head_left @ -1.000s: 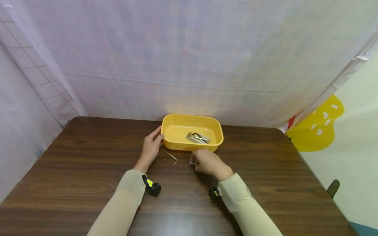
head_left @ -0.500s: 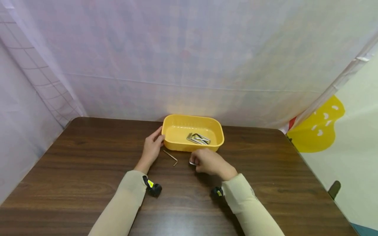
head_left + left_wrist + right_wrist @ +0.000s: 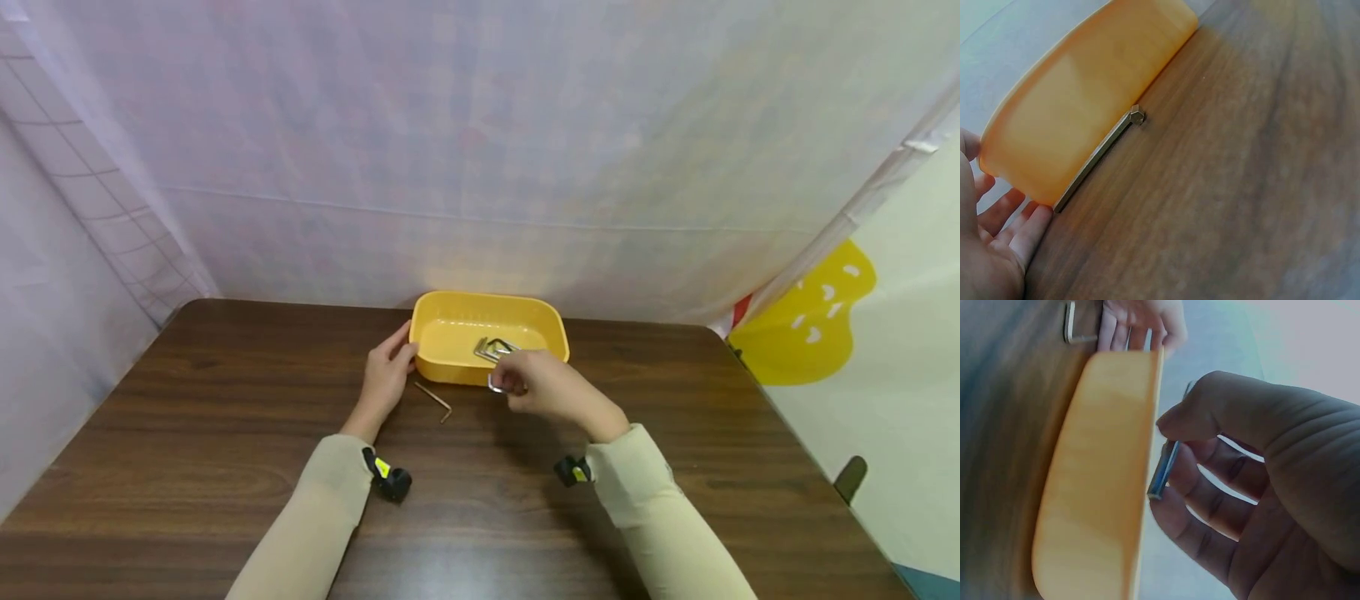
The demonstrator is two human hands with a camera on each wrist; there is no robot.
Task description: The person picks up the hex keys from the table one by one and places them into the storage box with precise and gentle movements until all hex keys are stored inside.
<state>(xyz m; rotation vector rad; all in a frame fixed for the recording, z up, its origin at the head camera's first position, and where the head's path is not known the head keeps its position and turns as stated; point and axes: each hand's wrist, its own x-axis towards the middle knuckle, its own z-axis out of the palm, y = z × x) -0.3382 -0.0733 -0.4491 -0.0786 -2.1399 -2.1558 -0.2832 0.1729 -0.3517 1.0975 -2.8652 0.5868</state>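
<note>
A yellow plastic box [image 3: 431, 369] stands near the table's back edge, holding several silver hex keys [image 3: 486, 352], partly hidden by my right hand. My right hand [image 3: 555, 390] is raised at the box's near rim. Between thumb and fingertips it pinches a silver hex key [image 3: 1165, 469], whose short bent end shows in the head view. My left hand [image 3: 385, 379] touches the box's left end from outside, its fingers extended along the wall in the left wrist view. A bronze-coloured hex key [image 3: 1099, 155] lies on the table before the box, near my left fingertips.
The dark wood-grain table [image 3: 225, 467] carries the box and the loose key. A pale curtain [image 3: 375, 167] hangs right behind the table's back edge. A yellow printed shape [image 3: 806, 321] shows on the cloth at the right.
My right hand has lifted from the table in front of the box up to its near rim, bringing the silver hex key along. The left hand and the bronze-coloured key stay put.
</note>
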